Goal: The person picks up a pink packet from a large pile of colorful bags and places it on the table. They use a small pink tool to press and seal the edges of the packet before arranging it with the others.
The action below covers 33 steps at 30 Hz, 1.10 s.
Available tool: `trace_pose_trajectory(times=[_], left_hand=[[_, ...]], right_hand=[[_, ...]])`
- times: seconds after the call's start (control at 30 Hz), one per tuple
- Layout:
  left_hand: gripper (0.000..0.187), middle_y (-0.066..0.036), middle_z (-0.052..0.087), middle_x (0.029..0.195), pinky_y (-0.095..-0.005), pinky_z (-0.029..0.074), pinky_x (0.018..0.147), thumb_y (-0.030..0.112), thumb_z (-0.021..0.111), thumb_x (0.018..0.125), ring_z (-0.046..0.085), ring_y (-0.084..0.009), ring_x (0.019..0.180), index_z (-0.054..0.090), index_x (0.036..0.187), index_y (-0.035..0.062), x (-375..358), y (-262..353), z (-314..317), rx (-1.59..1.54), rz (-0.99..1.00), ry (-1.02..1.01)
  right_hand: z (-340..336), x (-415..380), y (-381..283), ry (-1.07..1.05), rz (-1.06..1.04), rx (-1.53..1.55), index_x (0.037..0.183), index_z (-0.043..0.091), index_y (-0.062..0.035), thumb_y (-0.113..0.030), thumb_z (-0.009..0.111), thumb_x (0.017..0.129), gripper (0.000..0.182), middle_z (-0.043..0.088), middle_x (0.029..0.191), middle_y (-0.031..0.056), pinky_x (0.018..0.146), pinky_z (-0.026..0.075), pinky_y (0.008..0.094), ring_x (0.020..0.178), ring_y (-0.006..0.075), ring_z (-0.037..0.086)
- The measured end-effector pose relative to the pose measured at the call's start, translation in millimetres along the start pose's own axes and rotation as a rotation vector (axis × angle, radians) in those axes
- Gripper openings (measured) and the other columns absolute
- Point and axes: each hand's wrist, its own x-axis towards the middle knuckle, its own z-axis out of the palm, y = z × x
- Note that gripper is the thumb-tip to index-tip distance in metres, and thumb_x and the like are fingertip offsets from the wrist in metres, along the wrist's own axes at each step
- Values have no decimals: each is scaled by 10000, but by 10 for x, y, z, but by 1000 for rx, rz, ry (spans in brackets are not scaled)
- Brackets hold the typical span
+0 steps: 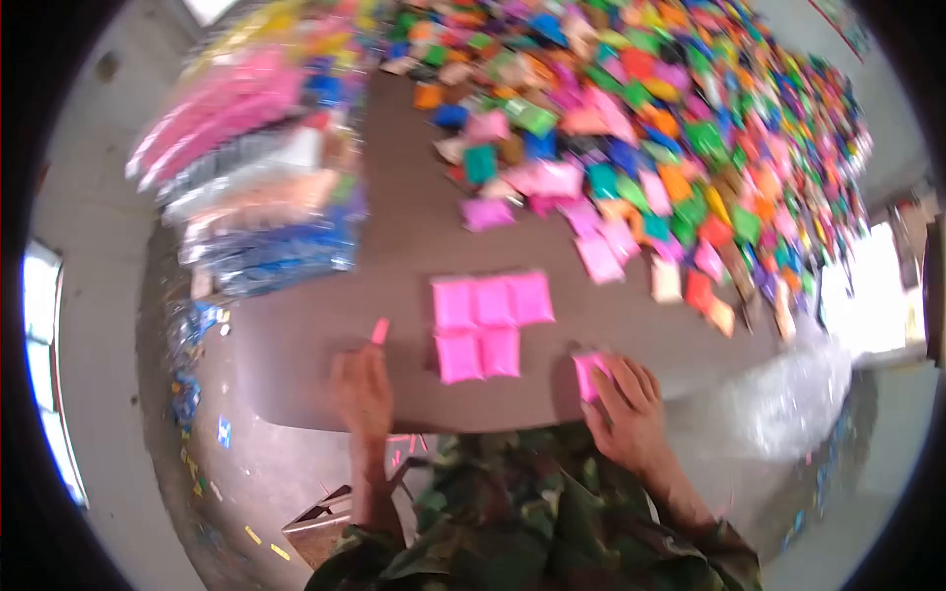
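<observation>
Five pink packets [476, 302] lie together on the brown table in front of me, three in the upper row and two in the lower. On their right, my right hand [631, 409] holds another small pink packet [590, 375] by its right side, fingers curled over it at the tabletop. My left hand [364, 390] is to the left of the group, smeared by motion. A narrow pink strip [381, 331] sticks out at its fingertips, which look pinched together on it.
A large heap of colourful packets [631, 138] covers the table's far and right side. Stacked plastic-wrapped sheets [266, 187] stand at the far left. A clear plastic bag [793, 404] is by the right edge. Scraps [225, 431] litter the floor near a wooden stool [320, 532].
</observation>
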Motion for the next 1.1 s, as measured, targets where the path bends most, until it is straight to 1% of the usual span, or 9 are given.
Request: trace_pose_trajectory(times=[0.03, 0.1, 0.17, 0.23, 0.33, 0.67, 0.87, 0.97, 1.1], left_hand=[[130, -141, 657, 917, -495, 525, 721, 142, 648, 987, 640, -353, 870, 706, 1078, 71, -16, 10, -13, 20, -21, -26], [42, -110, 610, 841, -495, 495, 655, 150, 650, 979, 596, -340, 754, 671, 972, 115, -8, -6, 11, 106, 22, -7], [35, -75, 584, 828, -442, 481, 637, 125, 692, 936, 588, -290, 750, 667, 913, 117, 20, -11, -52, 3, 25, 6], [52, -70, 565, 814, -411, 481, 682, 159, 682, 950, 587, -266, 776, 663, 913, 127, 35, 35, -50, -26, 6, 103], [44, -71, 572, 878, -400, 485, 712, 150, 676, 949, 603, -269, 829, 662, 968, 112, -5, 22, 10, 11, -9, 98], [145, -83, 552, 891, -387, 490, 722, 139, 704, 920, 607, -262, 824, 661, 1042, 72, -40, -36, 11, -99, -78, 108], [91, -84, 544, 875, -407, 486, 714, 85, 685, 887, 597, -270, 814, 616, 945, 75, 11, 8, -49, -138, -73, 173], [88, -83, 548, 869, -397, 494, 709, 91, 691, 889, 600, -268, 805, 620, 938, 76, 12, 33, -50, -127, -82, 196], [84, -89, 571, 860, -404, 515, 693, 117, 708, 901, 624, -281, 783, 648, 942, 77, 28, 36, -52, -96, -86, 179]], right_hand=[[12, 25, 5, -37, -25, -24, 1265, 680, -16, -194, 787, 826, 486, 599, 1391, 142, 1020, 480, 510, 1228, 366, 603], [91, 30, -15, -76, -7, -30, 1263, 681, -10, -196, 762, 850, 460, 623, 1345, 170, 1022, 480, 510, 1222, 367, 610], [174, -32, 12, -16, -56, -113, 1208, 708, -14, -152, 721, 852, 382, 664, 1270, 175, 981, 497, 497, 1174, 363, 635], [148, -73, -67, -48, -61, -131, 1295, 674, 3, -135, 677, 879, 439, 635, 1318, 213, 1011, 482, 501, 1204, 412, 607], [41, 10, -39, -152, -123, -151, 1395, 622, 4, -248, 663, 991, 478, 597, 1442, 226, 1109, 456, 521, 1332, 437, 560], [118, 67, -44, 32, -153, -109, 1270, 715, -37, -271, 704, 991, 364, 648, 1331, 215, 1001, 553, 465, 1171, 412, 654], [126, -143, 269, -29, -272, -26, 1312, 676, -69, -242, 705, 983, 373, 631, 1349, 231, 1021, 537, 486, 1198, 419, 630], [73, -193, 326, -200, -179, 19, 1366, 639, -74, -247, 705, 986, 422, 612, 1377, 231, 1054, 508, 511, 1247, 439, 589], [183, -272, 470, -148, -212, 85, 1350, 642, -59, -258, 697, 999, 407, 587, 1405, 238, 1058, 493, 535, 1270, 461, 560]])
